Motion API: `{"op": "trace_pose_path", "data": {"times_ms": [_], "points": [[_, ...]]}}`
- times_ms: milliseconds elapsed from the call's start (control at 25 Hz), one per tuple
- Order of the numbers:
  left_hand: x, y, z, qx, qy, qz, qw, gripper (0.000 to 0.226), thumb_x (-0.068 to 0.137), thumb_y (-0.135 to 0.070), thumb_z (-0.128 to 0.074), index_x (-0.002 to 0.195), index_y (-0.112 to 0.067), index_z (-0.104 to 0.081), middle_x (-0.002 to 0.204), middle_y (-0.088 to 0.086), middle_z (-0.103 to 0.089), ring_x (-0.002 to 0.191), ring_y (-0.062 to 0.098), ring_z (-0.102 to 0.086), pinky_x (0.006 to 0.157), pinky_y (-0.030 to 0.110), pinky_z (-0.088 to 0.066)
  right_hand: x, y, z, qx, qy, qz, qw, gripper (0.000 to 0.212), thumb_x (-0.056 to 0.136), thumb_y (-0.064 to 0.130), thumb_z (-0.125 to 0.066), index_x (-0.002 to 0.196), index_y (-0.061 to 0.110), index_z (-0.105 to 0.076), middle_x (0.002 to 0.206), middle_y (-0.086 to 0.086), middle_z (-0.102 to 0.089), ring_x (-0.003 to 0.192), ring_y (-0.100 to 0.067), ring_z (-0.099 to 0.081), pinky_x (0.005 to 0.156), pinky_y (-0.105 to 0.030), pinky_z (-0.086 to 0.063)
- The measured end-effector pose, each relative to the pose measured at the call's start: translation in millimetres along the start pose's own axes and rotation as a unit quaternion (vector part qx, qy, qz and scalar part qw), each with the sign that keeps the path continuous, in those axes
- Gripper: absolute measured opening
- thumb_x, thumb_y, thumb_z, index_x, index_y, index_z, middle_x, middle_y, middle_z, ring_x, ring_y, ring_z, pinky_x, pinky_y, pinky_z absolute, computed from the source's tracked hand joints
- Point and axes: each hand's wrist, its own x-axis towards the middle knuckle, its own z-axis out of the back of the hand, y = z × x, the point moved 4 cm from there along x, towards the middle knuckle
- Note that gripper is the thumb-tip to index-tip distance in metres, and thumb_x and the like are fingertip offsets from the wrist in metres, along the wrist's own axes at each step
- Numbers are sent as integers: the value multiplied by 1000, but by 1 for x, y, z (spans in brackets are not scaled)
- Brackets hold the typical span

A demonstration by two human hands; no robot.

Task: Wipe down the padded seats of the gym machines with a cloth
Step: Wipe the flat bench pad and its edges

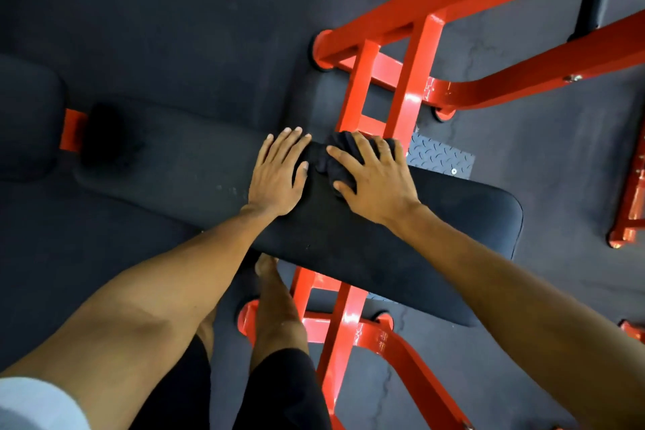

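mid-frame, left hand (pixel 279 173) lies flat on the black padded seat (pixel 391 248); right hand (pixel 371 180), fingers spread, presses a bunched black cloth (pixel 338 143).

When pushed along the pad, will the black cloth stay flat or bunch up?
Probably it bunches: the cloth lies crumpled under the right hand, so it looks soft and floppy. It seems light, and the matte pad may drag on it.

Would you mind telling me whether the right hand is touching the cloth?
Touching. The head view shows the right hand pressed on the bunched cloth, fingers spread across it.
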Motion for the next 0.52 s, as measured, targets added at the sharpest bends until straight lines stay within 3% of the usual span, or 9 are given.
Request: {"op": "trace_pose_path", "data": {"times_ms": [200, 400, 520], "points": [[1, 3, 1, -18, -6, 23, 1000, 58, 102, -30, -36, 152, 1, -37, 160, 11, -38, 152, 23, -26, 126, 46, -18, 90, 15, 4, 150, 155, 8, 977, 61, 89, 65, -56, 144, 40, -46, 140, -1, -58, 123, -34, -59, 95, -44, -48], [1, 4, 4, -7, -12, 22, 1000, 56, 101, -28, -38, 152, -6, -40, 159, 7, -39, 151, 22, -28, 126, 45, -18, 34, -34, 17, 151, 147, -10, 977, 66, 88, 68, -57, 147, 46, -40, 143, 3, -53, 126, -33, -57, 99, -44, -45], [3, -1, 5, -9, -17, 32, 999, 56, 99, -26, -39, 152, -7, -41, 159, 6, -40, 151, 22, -29, 126, 46, -18, -1, -73, 25, 116, 110, -18, 987, 64, 86, 70, -56, 145, 47, -41, 137, 6, -54, 117, -33, -61, 98, -47, -47]]}}
